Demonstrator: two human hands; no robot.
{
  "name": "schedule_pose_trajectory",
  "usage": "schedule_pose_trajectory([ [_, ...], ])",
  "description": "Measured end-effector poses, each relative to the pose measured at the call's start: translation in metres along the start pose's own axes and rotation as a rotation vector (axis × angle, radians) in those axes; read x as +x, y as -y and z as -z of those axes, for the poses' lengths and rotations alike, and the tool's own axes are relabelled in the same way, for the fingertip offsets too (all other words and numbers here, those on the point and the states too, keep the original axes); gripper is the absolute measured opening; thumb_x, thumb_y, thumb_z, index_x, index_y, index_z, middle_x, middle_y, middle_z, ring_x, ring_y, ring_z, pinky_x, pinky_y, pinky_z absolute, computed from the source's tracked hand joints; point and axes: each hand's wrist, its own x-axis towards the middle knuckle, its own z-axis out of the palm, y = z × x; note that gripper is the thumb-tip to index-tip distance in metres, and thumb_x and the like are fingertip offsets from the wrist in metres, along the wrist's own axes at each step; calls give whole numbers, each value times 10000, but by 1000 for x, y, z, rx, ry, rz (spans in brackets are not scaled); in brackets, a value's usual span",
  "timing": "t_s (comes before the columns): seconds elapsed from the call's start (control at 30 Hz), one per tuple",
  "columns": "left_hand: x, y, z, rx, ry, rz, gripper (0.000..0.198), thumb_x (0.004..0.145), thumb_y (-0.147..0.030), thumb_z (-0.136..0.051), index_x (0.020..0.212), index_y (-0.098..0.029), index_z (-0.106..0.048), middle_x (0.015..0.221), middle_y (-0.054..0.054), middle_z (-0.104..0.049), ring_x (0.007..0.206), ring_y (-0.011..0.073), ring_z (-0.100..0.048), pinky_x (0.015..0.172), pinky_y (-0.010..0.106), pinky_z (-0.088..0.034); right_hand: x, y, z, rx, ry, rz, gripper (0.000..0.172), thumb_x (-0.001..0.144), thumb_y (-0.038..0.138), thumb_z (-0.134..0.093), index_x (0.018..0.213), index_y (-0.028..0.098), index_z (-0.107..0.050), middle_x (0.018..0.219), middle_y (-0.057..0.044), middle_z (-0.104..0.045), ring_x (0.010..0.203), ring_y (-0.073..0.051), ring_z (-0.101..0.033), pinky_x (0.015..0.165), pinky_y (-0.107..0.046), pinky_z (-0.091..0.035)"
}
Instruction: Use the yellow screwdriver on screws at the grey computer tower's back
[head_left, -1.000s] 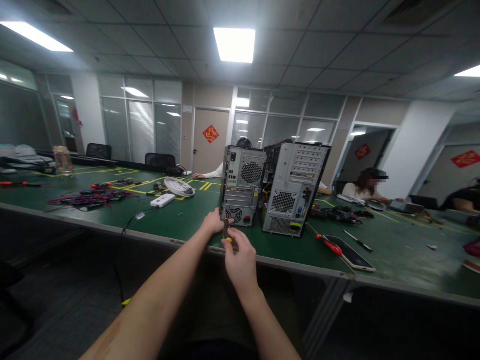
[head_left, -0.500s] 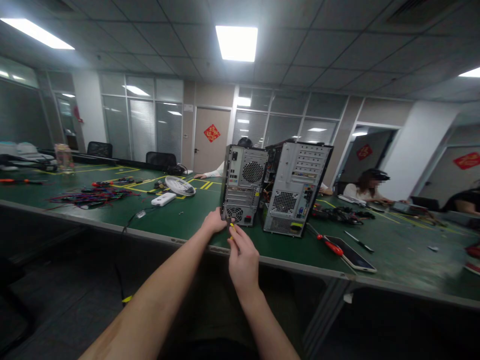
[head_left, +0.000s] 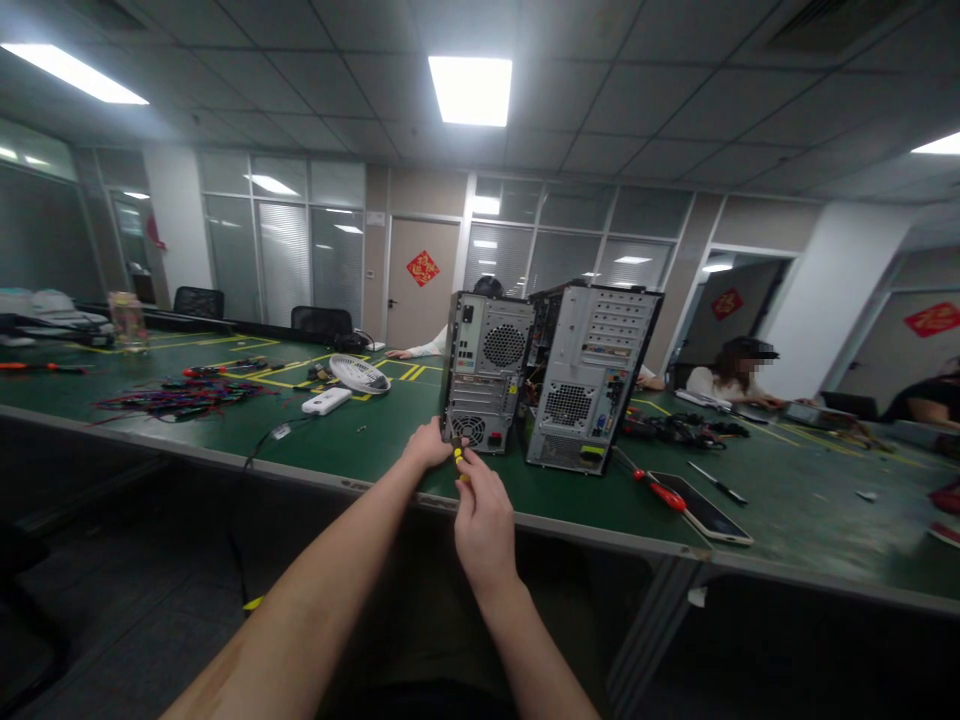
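Note:
My right hand [head_left: 486,510] is closed on a small screwdriver [head_left: 458,455] with a black and yellow handle. It points at the lower back of a grey computer tower [head_left: 491,390], near the fan grille at the bottom. My left hand [head_left: 426,443] grips the lower left corner of that tower, some of its fingers hidden behind the edge. The tip of the screwdriver is too small to make out. Just to the right stands a second computer tower [head_left: 592,380], its back also towards me.
To the right lie a red-handled screwdriver [head_left: 666,494], a phone [head_left: 705,508] and a thin dark tool [head_left: 718,483]. Tangled cables [head_left: 176,393], a white power bank-like box [head_left: 326,401] and a white round rack [head_left: 360,374] lie left. Other people sit across the table [head_left: 390,440].
The screwdriver handle in my right hand shows more yellow and appears slightly turned. My right hand has shifted a little left; my left hand stays on the tower.

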Motion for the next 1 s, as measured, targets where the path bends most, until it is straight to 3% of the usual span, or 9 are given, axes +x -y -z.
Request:
schedule_pose_trajectory([
  [0.13, 1, 1, 0, 0, 1, -10, 766, 757, -761, -664, 1274, -215, -524, 1207, 167, -716, 1158, 341, -682, 906, 359, -512, 0, 1, 0, 16, -24, -7, 329, 988, 134, -455, 1203, 189, -699, 1331, -131, -673, 1256, -236, -619, 1097, -428, -487],
  [0.33, 3, 4, -2, -5, -8, -27, 751, 758, -755, -669, 1262, -215, -532, 1230, 155, -713, 1166, 327, -681, 915, 342, -510, 1, 2, -3, 2, -104, -7, 217, 980, 205, -540, 1114, 179, -709, 1204, -145, -713, 1136, -240, -678, 999, -389, -549],
  [0.63, 2, 1, -1, -4, -5, -17, 770, 758, -762, -657, 1276, -208, -523, 1220, 175, -714, 1160, 337, -682, 912, 361, -513, 1, -1, 0, -34, -71, 24, 298, 973, 135, -480, 1172, 183, -697, 1271, -132, -694, 1208, -235, -637, 1065, -409, -496],
  [0.77, 0, 0, 1, -7, 10, -11, 742, 762, -743, -666, 1264, -214, -528, 1209, 164, -720, 1156, 331, -684, 906, 353, -514, 5, 2, -2, -29, -87, -26, 225, 967, 195, -516, 1140, 179, -660, 1228, -150, -677, 1133, -244, -656, 989, -386, -524],
  [1.0, 1, -1, 1, 5, 11, 5, 761, 752, -756, -658, 1272, -217, -523, 1228, 171, -709, 1176, 342, -670, 918, 368, -507, 19, -5, -13, -52, -66, -150, 188, 907, 207, -545, 1078, 207, -625, 1085, -92, -640, 1013, -234, -650, 918, -363, -522],
])
